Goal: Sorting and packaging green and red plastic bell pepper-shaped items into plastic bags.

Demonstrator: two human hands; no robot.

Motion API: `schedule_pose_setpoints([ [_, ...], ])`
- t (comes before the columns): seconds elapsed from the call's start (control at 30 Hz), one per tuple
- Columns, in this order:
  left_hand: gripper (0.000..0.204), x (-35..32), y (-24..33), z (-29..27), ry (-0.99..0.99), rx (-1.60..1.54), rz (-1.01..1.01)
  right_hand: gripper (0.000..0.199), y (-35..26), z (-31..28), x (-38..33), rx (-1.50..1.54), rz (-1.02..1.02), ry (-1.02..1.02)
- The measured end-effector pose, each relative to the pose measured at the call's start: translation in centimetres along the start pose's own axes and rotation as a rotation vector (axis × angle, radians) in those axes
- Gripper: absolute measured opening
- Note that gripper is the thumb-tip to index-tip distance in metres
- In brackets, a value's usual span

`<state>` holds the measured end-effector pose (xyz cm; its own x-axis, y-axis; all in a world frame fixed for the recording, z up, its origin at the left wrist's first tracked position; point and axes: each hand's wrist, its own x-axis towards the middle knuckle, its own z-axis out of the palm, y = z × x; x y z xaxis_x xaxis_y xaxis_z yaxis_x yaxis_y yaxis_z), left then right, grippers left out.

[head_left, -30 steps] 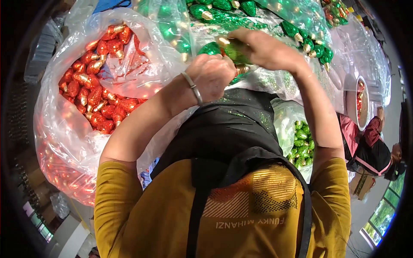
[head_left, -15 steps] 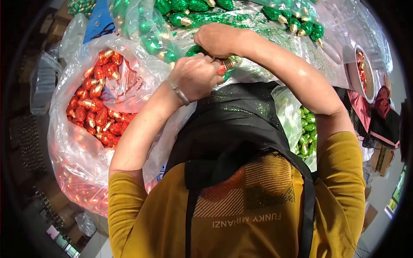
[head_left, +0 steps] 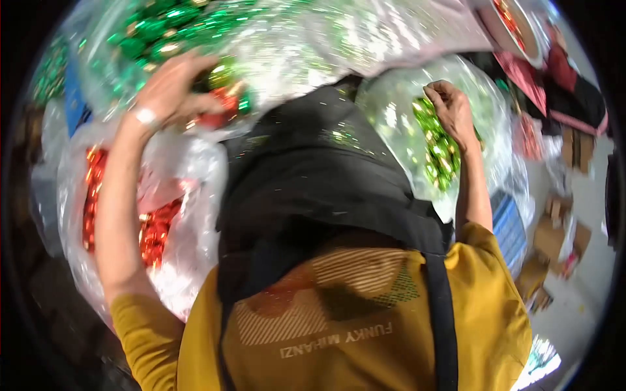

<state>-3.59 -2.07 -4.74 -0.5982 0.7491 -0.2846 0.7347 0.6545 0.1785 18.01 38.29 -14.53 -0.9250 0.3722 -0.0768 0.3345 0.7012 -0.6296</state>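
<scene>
At the far left, the thumb and fingers of my left hand (head_left: 171, 88) curl round a small bunch of bulb-shaped ornaments (head_left: 220, 107) in red, green and yellow-green, smeared by motion. My right hand (head_left: 451, 112) is over a clear plastic bag (head_left: 385, 104) on the right, its fingertips pinched together. Whether anything is between them is hidden. Directly below these fingers lie shiny lime-green bulb ornaments (head_left: 442, 159) in that bag. Under my left forearm, another clear bag (head_left: 195, 163) contains red bulb ornaments (head_left: 155, 238) with gold caps.
Green bulb ornaments (head_left: 156, 32) are heaped on the plastic-covered table (head_left: 313, 39) at the back left. A white bowl (head_left: 531, 36) with red pieces stands far right. Beyond the right bag are a blue crate (head_left: 507, 225) and cardboard boxes (head_left: 553, 231).
My hands have come apart from the middle of the table. My left hand has moved left with the ornaments; my right has swung to the lime-green bag. The whole view has shifted.
</scene>
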Motion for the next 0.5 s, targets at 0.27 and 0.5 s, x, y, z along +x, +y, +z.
schedule_pose_setpoints([
  [0.27,0.081,2.8,-1.9,-0.1,-0.155,-0.254,-0.061,0.04,19.6,1.5,-8.1,-0.556,0.548,-0.293],
  [0.5,0.078,0.5,1.3,0.4,-0.034,-0.059,-0.004,0.056,29.3,8.7,-10.8,-0.804,0.441,-0.281],
])
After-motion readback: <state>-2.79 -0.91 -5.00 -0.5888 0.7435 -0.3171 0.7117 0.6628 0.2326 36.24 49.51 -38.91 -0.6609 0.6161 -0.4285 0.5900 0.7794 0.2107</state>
